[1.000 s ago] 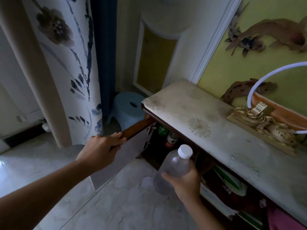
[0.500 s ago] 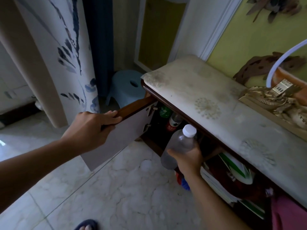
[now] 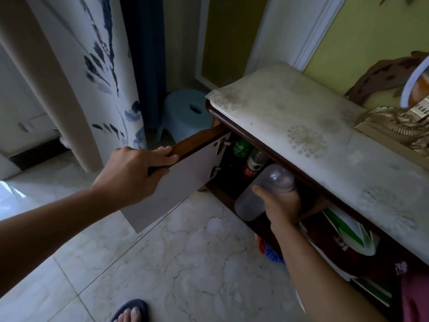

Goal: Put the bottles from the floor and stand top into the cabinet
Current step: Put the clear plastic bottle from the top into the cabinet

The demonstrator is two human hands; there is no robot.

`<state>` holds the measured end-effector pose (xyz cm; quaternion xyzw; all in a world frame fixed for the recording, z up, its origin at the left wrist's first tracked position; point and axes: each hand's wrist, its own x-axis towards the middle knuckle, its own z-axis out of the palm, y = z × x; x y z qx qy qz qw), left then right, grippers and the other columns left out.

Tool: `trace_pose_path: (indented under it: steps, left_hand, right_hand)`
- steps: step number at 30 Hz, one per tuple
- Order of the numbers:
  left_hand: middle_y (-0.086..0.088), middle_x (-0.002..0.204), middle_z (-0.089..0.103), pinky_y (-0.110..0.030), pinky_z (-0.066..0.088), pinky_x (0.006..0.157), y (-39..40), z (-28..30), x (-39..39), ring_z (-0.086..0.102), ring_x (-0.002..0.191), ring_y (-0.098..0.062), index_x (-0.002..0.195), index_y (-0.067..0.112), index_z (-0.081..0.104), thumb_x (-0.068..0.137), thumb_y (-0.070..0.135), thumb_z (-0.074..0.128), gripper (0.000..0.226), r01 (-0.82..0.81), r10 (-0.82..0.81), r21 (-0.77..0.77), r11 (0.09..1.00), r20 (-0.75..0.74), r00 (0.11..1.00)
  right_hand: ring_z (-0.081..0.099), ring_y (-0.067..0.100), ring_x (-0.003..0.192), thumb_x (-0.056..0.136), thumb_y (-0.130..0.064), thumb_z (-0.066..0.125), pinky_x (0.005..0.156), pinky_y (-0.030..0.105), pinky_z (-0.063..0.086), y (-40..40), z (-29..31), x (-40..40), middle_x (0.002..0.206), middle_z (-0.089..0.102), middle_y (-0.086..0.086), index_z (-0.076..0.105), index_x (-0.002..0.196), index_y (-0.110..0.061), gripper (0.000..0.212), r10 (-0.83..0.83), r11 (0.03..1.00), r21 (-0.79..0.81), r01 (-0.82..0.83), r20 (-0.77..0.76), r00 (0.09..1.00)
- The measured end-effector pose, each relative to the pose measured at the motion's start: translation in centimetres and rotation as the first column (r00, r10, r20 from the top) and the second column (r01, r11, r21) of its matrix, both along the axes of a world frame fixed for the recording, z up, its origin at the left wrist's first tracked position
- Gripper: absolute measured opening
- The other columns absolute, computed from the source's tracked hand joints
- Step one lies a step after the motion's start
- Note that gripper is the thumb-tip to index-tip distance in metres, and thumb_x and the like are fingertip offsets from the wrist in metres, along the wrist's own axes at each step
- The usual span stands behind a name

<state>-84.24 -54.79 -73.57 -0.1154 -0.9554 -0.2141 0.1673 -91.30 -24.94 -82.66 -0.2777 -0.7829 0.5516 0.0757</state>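
My left hand is curled over the top edge of the cabinet door, fingers wrapped around the wood, holding it swung open toward me. I judge the door should be held just where it is, wide enough that the forearm coming in beside it does not knock it.

Inside the cabinet I see a green bottle at the back and, just right of it, a red-labelled bottle; its white lettering starts with something like "KA", but I cannot read the rest.

My right hand is closed around the middle of the clear plastic bottle, which is tilted with its neck under the counter lip and its base still outside the opening. I would lower it to clear the lip, then set it upright on bare shelf in front of the two standing bottles without toppling them. It carries no label I can see.
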Motion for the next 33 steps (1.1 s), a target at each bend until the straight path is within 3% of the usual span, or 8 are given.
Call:
trace_pose_path:
  steps: [7,15,20,23,26,29,33]
  left_hand:
    - [-0.005,0.11,0.07,-0.035,0.05,0.084,0.0,-0.1,0.1,0.07,0.093,-0.019,0.105,0.017,0.073,0.072,0.005,0.079,0.036,-0.005,0.006,0.012,1.0,-0.033,0.999]
    - [-0.004,0.11,0.07,-0.036,0.052,0.085,-0.2,-0.3,0.2,0.069,0.095,-0.017,0.105,0.018,0.073,0.072,0.006,0.079,0.035,-0.007,0.008,0.018,1.0,-0.038,0.999]
    - [-0.005,0.108,0.071,-0.036,0.05,0.085,0.0,-0.2,0.2,0.069,0.093,-0.018,0.103,0.016,0.074,0.071,0.004,0.079,0.035,-0.018,0.019,0.023,1.0,-0.053,0.998]
    - [-0.004,0.107,0.071,-0.036,0.049,0.086,0.1,-0.1,0.2,0.069,0.093,-0.018,0.103,0.016,0.074,0.071,0.005,0.079,0.035,-0.024,0.025,0.026,0.999,-0.049,0.998]
    - [-0.003,0.108,0.071,-0.035,0.049,0.086,0.1,-0.2,0.1,0.069,0.094,-0.016,0.104,0.018,0.074,0.071,0.006,0.079,0.035,-0.023,0.024,0.017,1.0,-0.047,0.999]
    - [-0.003,0.108,0.071,-0.034,0.049,0.085,0.1,-0.1,0.2,0.069,0.093,-0.016,0.104,0.017,0.074,0.071,0.005,0.079,0.035,-0.023,0.024,0.017,1.0,-0.046,0.999]
    - [-0.003,0.109,0.07,-0.033,0.048,0.086,0.3,-0.2,0.2,0.069,0.093,-0.016,0.104,0.017,0.073,0.072,0.006,0.078,0.034,-0.022,0.023,0.021,1.0,-0.042,0.999]
  right_hand:
    - [0.069,0.018,0.084,0.056,-0.028,0.092,0.06,0.018,0.05,-0.9,-0.3,-0.7,0.096,0.072,0.003,0.068,0.105,-0.008,0.058,-0.045,0.996,-0.079,0.042,-0.041,0.998]
    - [0.069,0.021,0.099,0.052,-0.033,0.093,0.084,0.037,0.057,-2.3,-1.1,-2.1,0.113,0.07,0.006,0.062,0.12,-0.011,0.078,-0.036,0.999,-0.013,0.035,-0.09,0.995]
    - [0.065,0.013,0.092,0.056,-0.019,0.094,0.076,0.024,0.054,-2.9,-1.6,-2.2,0.107,0.068,0.001,0.063,0.114,-0.011,0.066,0.0,0.998,-0.055,-0.008,-0.137,0.991]
    - [0.065,0.02,0.107,0.051,-0.025,0.095,0.089,0.038,0.056,-3.3,-2.2,-2.7,0.121,0.066,0.006,0.056,0.126,-0.011,0.086,0.032,0.999,-0.038,-0.036,-0.104,0.994]
    - [0.065,0.023,0.109,0.047,-0.029,0.096,0.091,0.042,0.056,-3.3,-2.5,-3.0,0.123,0.066,0.007,0.053,0.129,-0.012,0.094,0.055,0.998,-0.016,-0.055,-0.047,0.997]
    - [0.067,0.029,0.105,0.051,-0.029,0.095,0.085,0.044,0.058,-2.8,-2.9,-2.7,0.117,0.068,0.011,0.058,0.122,-0.008,0.083,0.072,0.993,0.093,-0.075,0.034,0.997]
    - [0.07,0.03,0.097,0.056,-0.029,0.093,0.078,0.041,0.06,-2.7,-3.3,-2.6,0.109,0.072,0.014,0.065,0.111,-0.004,0.067,0.072,0.989,0.121,-0.081,0.075,0.995]
